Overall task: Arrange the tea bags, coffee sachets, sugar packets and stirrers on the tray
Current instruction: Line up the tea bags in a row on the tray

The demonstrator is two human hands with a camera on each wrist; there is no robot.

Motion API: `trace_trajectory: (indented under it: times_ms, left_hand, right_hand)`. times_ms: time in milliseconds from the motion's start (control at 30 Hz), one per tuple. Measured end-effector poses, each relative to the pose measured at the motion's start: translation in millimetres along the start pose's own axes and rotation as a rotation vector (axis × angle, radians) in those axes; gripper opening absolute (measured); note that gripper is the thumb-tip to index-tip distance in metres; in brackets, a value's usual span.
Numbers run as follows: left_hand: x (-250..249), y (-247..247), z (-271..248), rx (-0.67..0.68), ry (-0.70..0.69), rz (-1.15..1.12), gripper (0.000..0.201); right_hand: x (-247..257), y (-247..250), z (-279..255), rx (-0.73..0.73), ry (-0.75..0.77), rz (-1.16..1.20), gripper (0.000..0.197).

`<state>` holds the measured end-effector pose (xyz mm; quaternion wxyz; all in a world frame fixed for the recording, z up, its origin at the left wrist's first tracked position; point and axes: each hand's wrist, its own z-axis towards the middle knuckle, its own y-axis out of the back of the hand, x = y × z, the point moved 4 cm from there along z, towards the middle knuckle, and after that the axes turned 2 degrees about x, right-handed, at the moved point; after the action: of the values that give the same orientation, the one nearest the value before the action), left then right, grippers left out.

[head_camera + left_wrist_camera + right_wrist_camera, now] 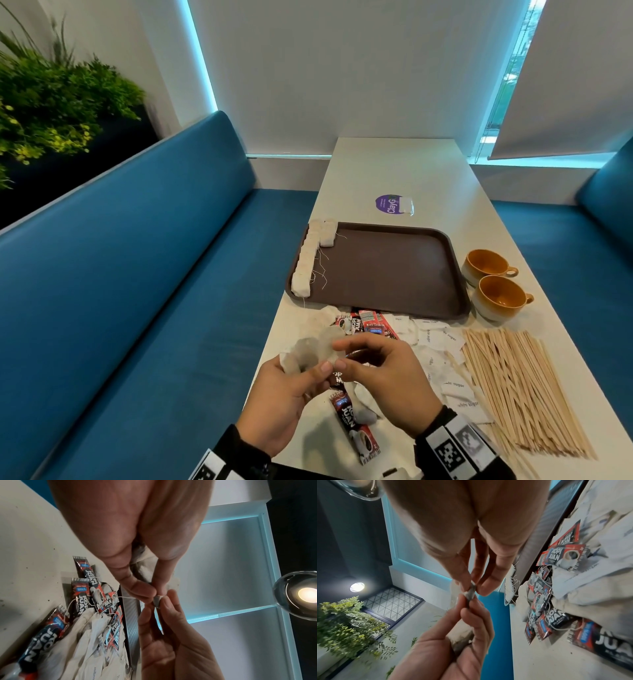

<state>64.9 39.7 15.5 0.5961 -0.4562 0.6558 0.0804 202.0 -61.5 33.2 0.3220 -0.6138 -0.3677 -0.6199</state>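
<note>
Above the table's near left edge, both hands hold a small bunch of pale tea bags (313, 349). My left hand (317, 367) grips the bunch from below. My right hand (342, 354) pinches one tea bag's corner (471, 590) between thumb and fingertips. A thin string (130, 597) trails from the pinch down to the pile. The brown tray (383, 270) lies beyond, with a row of tea bags (305, 263) along its left edge. Coffee sachets (371, 323), white sugar packets (442, 339) and wooden stirrers (513, 387) lie loose on the table in front of the tray.
Two orange cups (488, 265) (500, 298) stand right of the tray. A purple sticker (388, 204) and a small clear packet lie beyond it. One sachet (354, 423) lies under my hands. Blue bench seats flank the white table (394, 164).
</note>
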Motion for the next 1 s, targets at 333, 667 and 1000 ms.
trace_trajectory:
  times_ms: [333, 667, 1000]
  left_hand:
    - [9, 29, 24, -0.118, 0.053, -0.08, 0.019]
    - [18, 73, 56, -0.197, 0.101, 0.072, 0.02]
    - [29, 89, 76, -0.22, 0.154, 0.065, 0.023]
  right_hand:
    - [-1, 16, 48, -0.041, -0.054, -0.073, 0.027]
    - [3, 52, 203, -0.137, -0.041, -0.213, 0.024]
    - [-62, 45, 331, -0.131, -0.21, -0.394, 0.022]
